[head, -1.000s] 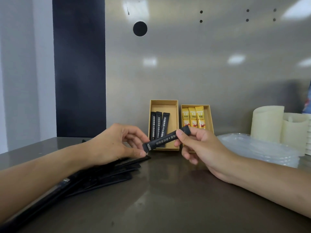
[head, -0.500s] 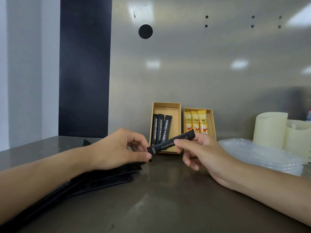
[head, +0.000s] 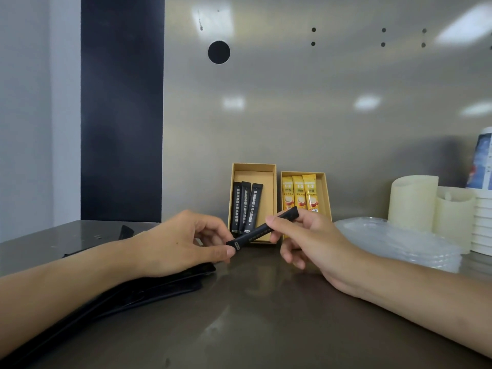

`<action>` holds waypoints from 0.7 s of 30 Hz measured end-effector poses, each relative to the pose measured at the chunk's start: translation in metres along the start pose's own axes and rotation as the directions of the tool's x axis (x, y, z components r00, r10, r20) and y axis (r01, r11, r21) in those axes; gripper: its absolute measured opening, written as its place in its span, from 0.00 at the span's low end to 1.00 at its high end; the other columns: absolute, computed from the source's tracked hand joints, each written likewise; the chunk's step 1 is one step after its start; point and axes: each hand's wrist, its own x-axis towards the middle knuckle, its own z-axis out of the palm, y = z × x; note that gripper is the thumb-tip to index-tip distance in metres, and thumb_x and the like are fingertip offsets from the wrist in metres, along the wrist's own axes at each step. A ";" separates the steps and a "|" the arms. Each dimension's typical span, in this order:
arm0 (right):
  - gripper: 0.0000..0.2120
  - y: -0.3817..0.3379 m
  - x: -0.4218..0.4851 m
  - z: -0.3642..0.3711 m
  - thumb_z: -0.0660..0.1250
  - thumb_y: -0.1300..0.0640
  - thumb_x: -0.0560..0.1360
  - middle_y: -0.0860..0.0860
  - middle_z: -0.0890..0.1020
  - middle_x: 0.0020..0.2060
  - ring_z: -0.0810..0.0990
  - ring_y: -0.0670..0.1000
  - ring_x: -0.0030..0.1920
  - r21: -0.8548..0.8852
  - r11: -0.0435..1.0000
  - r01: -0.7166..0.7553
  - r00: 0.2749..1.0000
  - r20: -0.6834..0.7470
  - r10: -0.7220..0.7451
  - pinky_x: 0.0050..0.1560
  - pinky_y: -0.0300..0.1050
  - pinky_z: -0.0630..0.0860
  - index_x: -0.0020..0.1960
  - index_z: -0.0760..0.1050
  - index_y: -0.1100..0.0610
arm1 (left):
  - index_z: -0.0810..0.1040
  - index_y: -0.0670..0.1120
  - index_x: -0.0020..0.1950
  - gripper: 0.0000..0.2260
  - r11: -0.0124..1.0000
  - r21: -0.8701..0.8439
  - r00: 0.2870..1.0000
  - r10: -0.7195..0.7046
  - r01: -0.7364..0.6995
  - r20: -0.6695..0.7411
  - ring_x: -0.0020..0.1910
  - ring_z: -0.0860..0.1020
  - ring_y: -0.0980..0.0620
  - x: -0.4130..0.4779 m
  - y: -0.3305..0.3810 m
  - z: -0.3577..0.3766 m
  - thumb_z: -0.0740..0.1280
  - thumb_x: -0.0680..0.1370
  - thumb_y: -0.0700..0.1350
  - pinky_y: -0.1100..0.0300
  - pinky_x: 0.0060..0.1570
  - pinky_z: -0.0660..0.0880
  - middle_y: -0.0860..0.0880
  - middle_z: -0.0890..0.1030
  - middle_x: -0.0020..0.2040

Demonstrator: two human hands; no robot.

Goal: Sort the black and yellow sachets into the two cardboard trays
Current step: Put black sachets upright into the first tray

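One black sachet (head: pixel 262 229) is held slantwise above the worktop (head: pixel 266 320) by both hands. Its upper part is pinched between thumb and forefinger of the right hand (head: pixel 311 241). Its lower end is nipped at the thumb tip of the left hand (head: pixel 181 241), whose fingers are curled. The sachet is carried just in front of the two trays and is not yet in either. At the worktop's rear edge, three sorted black sachets (head: pixel 246 206) are laid side by side in the left tray (head: pixel 254 166), with bare floor left beside them. Three yellow sachets (head: pixel 300 194) are laid in the right tray (head: pixel 323 195). Sorting is judged part done. A dark flat pile (head: pixel 159 286) is lodged under the left hand toward the left edge; whether it is further sachets cannot be told. No loose yellow sachet is seen. Clear lids (head: pixel 399 241) and cream cylinders (head: pixel 412 203) are noted at the right edge.
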 end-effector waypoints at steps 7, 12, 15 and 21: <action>0.17 0.003 -0.001 -0.001 0.75 0.46 0.72 0.51 0.85 0.39 0.76 0.49 0.26 0.030 0.998 0.055 0.996 0.075 -0.057 0.22 0.38 0.67 0.53 0.80 0.57 | 0.84 0.52 0.46 0.06 0.999 0.010 0.999 0.039 -0.039 0.011 0.36 0.79 0.62 0.001 -0.001 0.002 0.73 0.76 0.53 0.71 0.37 0.74 0.54 0.87 0.41; 0.16 0.002 -0.002 0.000 0.77 0.40 0.67 0.57 0.86 0.41 0.73 0.57 0.31 -0.009 0.998 0.059 0.992 0.114 -0.057 0.25 0.40 0.65 0.46 0.85 0.51 | 0.83 0.52 0.45 0.05 0.998 0.047 0.999 0.049 -0.049 -0.005 0.36 0.79 0.62 0.000 0.003 0.001 0.72 0.77 0.52 0.71 0.37 0.74 0.54 0.87 0.41; 0.09 0.000 -0.005 0.003 0.75 0.42 0.71 0.51 0.86 0.40 0.76 0.49 0.29 -0.030 0.997 0.066 0.985 0.160 -0.061 0.23 0.38 0.67 0.44 0.86 0.47 | 0.83 0.50 0.45 0.06 0.997 0.056 0.998 0.060 -0.058 -0.025 0.34 0.78 0.62 0.000 0.005 0.003 0.73 0.77 0.52 0.71 0.36 0.74 0.54 0.87 0.40; 0.06 0.002 -0.003 0.003 0.73 0.52 0.77 0.52 0.85 0.39 0.76 0.49 0.28 -0.023 0.999 0.032 0.990 0.141 -0.028 0.22 0.39 0.67 0.45 0.83 0.55 | 0.83 0.49 0.45 0.07 0.998 0.049 0.998 0.051 -0.049 -0.022 0.37 0.80 0.56 0.001 0.006 0.005 0.73 0.77 0.52 0.65 0.39 0.77 0.53 0.87 0.40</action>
